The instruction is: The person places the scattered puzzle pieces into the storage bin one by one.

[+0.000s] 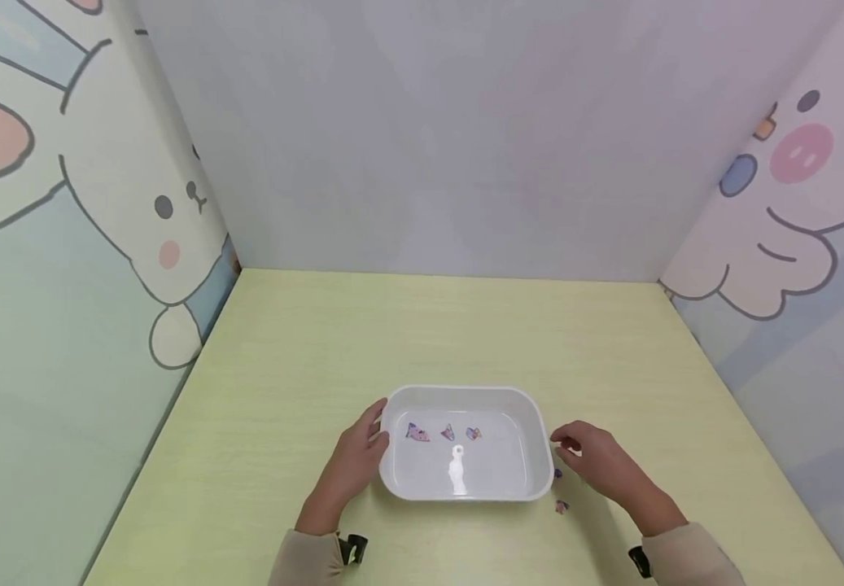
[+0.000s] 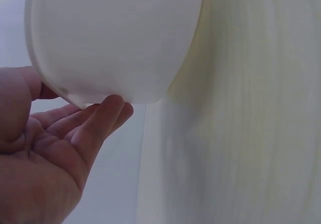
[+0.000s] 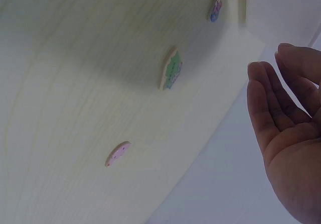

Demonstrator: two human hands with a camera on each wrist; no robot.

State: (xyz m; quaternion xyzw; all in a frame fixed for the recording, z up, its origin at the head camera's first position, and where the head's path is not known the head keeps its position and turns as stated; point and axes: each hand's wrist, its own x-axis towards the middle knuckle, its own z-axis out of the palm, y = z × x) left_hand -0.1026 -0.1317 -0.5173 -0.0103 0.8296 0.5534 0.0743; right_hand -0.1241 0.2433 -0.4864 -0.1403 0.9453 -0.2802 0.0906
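A white rectangular tray point(image 1: 422, 494) with rounded corners sits before me. My left hand point(image 1: 354, 462) grips its left end; the left wrist view shows fingers point(image 2: 98, 126) against the tray's outer wall point(image 2: 115, 43) just below the rim. Inside lie three small printed pieces: a pink piece point(image 1: 417, 433), a pointed piece point(image 1: 448, 432) and a multicoloured piece point(image 1: 474, 433). Off the tray's right end, my right hand point(image 1: 601, 462) hovers with fingers loosely bent, nothing visible between thumb and fingers. Below it in the right wrist view lie a green piece point(image 3: 171, 69) and a pink-edged piece point(image 3: 118, 154).
A small purple-blue piece point(image 3: 215, 9) lies on the table close to the tray's right side. The pale yellow table point(image 1: 422, 325) is bounded by a plain back wall point(image 1: 422, 146) and side walls with cartoon animals.
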